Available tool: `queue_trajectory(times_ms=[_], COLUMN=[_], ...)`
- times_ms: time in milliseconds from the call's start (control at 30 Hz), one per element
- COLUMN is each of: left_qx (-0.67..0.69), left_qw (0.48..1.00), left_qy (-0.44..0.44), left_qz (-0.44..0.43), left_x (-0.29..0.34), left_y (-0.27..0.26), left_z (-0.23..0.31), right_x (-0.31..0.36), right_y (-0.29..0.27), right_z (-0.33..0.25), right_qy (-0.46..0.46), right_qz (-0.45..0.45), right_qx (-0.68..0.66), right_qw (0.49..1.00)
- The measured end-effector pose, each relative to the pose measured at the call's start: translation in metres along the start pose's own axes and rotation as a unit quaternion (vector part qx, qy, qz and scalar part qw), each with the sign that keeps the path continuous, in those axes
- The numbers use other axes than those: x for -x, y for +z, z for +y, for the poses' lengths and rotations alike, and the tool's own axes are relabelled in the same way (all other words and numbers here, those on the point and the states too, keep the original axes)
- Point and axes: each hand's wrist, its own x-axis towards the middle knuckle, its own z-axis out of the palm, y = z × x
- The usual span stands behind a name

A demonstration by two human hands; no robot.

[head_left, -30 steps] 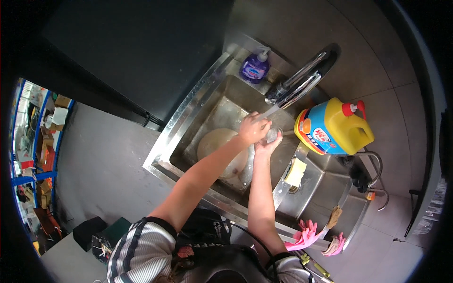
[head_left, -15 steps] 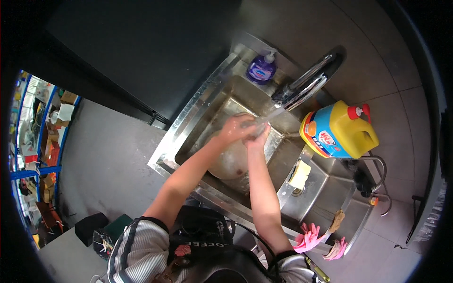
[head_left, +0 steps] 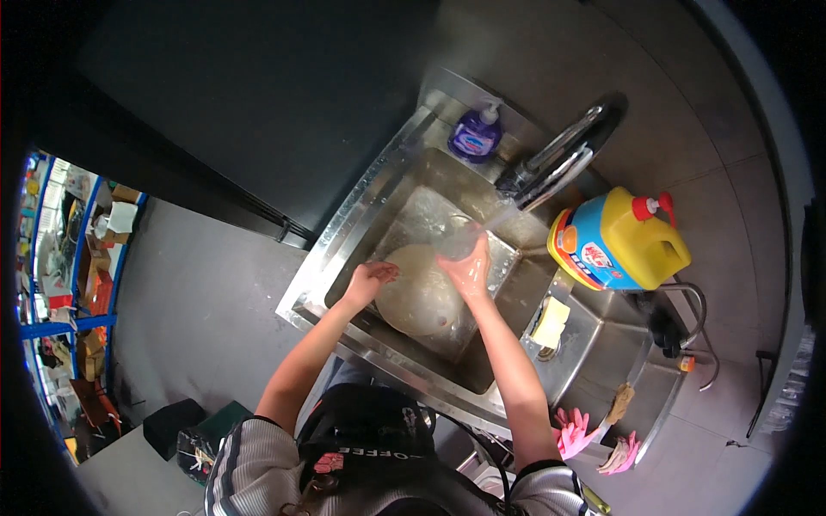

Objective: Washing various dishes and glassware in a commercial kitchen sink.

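Right hand (head_left: 471, 268) has its grip clamped on a clear glass (head_left: 454, 241) under the tap (head_left: 551, 163); left hand (head_left: 370, 282), fingers loose, touches the plate (head_left: 417, 297) below

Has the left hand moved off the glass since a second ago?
Yes. The left hand has left the glass under the faucet, now by the sink's left wall.

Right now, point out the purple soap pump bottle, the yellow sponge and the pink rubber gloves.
purple soap pump bottle (head_left: 474, 139): head view, on the middle of its purple body.
yellow sponge (head_left: 551, 322): head view, on the middle of its flat top face.
pink rubber gloves (head_left: 572, 433): head view, on the palm of the left-hand glove.
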Motion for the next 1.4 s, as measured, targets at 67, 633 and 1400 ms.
queue_trajectory(times_ms=[67, 633, 1400], left_qx=[-0.007, 0.083, -0.151], left_qw=[0.999, 0.993, 0.980], left_qy=[-0.028, -0.001, -0.019], left_qz=[0.022, 0.084, -0.132], left_x=[0.003, 0.018, -0.104], left_y=[0.008, 0.004, 0.077], left_z=[0.001, 0.034, 0.065], right_x=[0.005, 0.020, 0.013], right_y=[-0.002, -0.004, -0.024], right_z=[-0.013, 0.010, 0.012], right_qy=[-0.044, 0.035, -0.011], right_qz=[0.014, -0.026, -0.154], right_qx=[-0.035, 0.095, -0.184], right_qw=[0.998, 0.994, 0.971])
